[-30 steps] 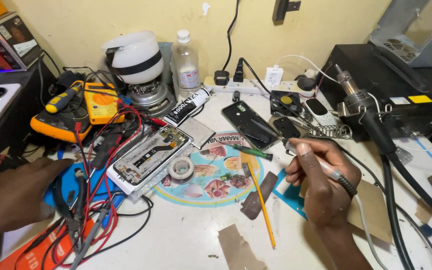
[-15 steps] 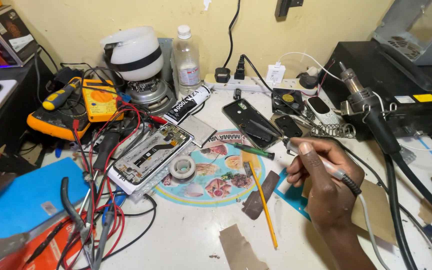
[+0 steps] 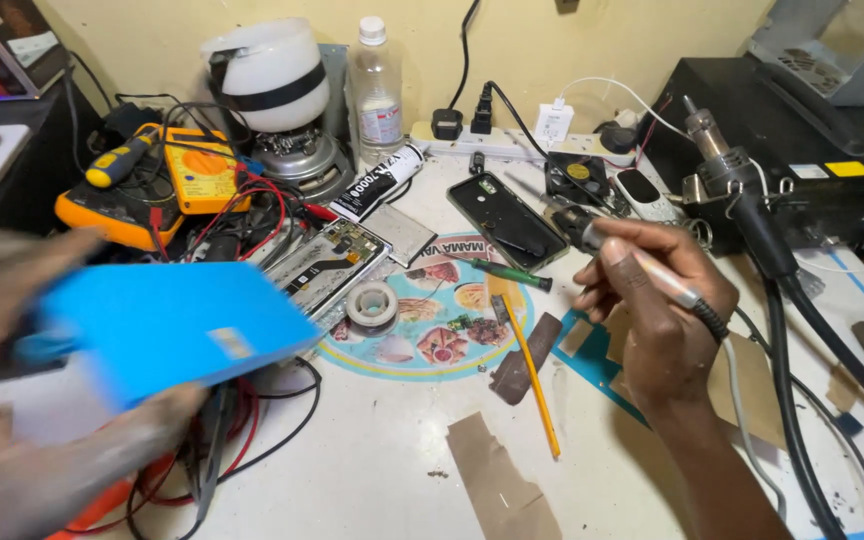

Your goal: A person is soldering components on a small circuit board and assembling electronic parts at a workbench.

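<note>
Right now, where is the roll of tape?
In the head view the roll of tape lies left of centre on the bench, at the round picture mat's left edge, just below the opened phone.

Head view, steeply down, near workbench (image 3: 392, 470)

Your right hand (image 3: 652, 315) comes into view bare, no glove, no ring, no watch at the wrist. The forearm behind it runs bare too, down to the bottom edge of the picture, with no sleeve or cuff showing anywhere along it. The fingernails look short and plain, the thumb nail showing clearly. Over on the other side, your left hand (image 3: 47, 440) is a big blur, so fine detail is lost; what shows looks bare as well, with no glove and no sleeve to be made out. No bands, straps or markings visible on either of your hands.
</note>
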